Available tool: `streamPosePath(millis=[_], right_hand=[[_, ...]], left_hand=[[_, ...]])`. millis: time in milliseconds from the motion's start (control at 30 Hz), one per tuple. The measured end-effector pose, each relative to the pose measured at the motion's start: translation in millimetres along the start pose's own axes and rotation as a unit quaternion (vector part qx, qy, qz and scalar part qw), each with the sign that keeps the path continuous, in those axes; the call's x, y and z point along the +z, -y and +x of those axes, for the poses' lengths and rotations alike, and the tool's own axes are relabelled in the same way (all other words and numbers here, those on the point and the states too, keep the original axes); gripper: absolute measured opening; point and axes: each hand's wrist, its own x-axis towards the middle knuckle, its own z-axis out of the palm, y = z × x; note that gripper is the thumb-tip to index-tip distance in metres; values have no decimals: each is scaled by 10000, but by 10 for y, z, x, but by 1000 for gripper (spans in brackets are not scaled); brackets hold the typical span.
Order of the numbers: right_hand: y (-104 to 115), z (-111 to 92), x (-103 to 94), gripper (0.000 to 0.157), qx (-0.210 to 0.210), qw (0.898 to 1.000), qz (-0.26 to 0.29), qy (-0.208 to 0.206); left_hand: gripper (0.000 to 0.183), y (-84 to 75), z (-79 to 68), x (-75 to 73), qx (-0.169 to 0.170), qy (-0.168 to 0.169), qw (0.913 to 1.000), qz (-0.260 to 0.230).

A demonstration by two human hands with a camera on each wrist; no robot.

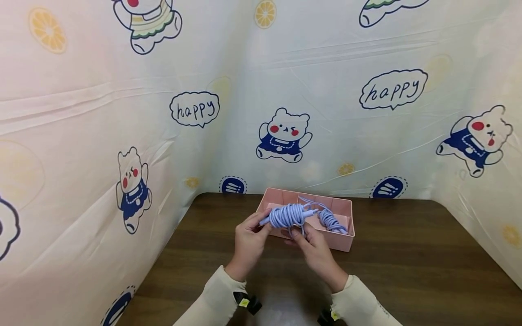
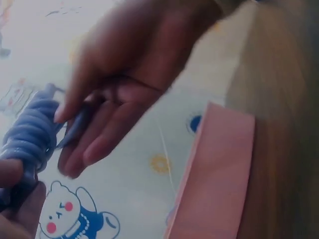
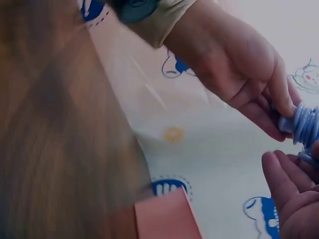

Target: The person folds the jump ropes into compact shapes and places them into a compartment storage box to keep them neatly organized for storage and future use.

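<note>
A light blue cord (image 1: 287, 216) is wound in a thick coil round a stick-like handle, held up above the near side of a pink box (image 1: 339, 241). My left hand (image 1: 249, 244) pinches the coil's left end between thumb and fingers. At the other end is my right hand (image 1: 320, 258), its thumb and fingers on a loose strand below the coil. In the left wrist view, the right hand (image 2: 134, 55) has that strand between thumb and fairly straight fingers. The right wrist view shows the left hand (image 3: 244, 64) gripping the handle end.
Inside the box's right part lies a second wound blue cord (image 1: 331, 222), a strand of it trailing along the back wall. The box stands toward the back of the dark wooden table (image 1: 399, 253). A printed curtain (image 1: 228, 149) encloses the table at the back and sides.
</note>
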Motion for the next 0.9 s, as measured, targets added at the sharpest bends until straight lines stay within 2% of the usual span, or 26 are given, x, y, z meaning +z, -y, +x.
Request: streamPosePath(millis=[133, 267, 400, 533, 667, 833, 900], right_hand=[[-12, 4, 66, 38, 205, 9955, 895, -233], [43, 0, 127, 39, 633, 9795, 1827, -566], [105, 14, 122, 41, 995, 9645, 2313, -795], [124, 49, 78, 47, 1178, 9581, 2367, -1105], [95, 108, 58, 50, 1256, 9542, 2245, -1525], [42, 171, 86, 52, 1237, 9405, 2522, -1915], [31, 186, 111, 53, 1180, 9346, 2659, -2046]], left_hand=[[34, 29, -3, 57, 787, -20, 9955, 523], [32, 70, 7, 69, 1445, -28, 9839, 1050], [34, 133, 8, 53, 2080, -59, 9642, 1647], [38, 168, 4, 60, 2625, 54, 9432, 2034], [38, 177, -17, 91, 2886, 191, 9315, 2208], [38, 194, -33, 120, 2995, 207, 9225, 2425], [37, 201, -31, 130, 3085, 184, 9156, 2571]])
